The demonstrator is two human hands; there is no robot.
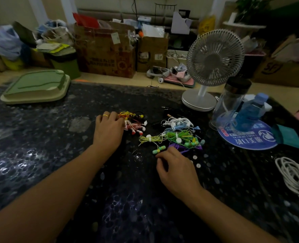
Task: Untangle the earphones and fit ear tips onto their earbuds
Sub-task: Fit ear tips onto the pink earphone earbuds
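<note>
Looking down, we see our hands on the dark tabletop (57, 155). Our left hand (108, 128) has its fingers on the pink and yellow earphones (134, 123) at the middle of the frame. Our right hand (175, 167), fingers curled, touches the purple earphones (178, 147). We cannot tell if it grips them. Green earphones (176, 137) lie just above.

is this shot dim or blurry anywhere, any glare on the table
Head view: dim overall; glare patches on the glossy dark table at left; wide-angle bending curves the edges; background boxes soft; the hands, left and right, and earphones fairly sharp.
</note>
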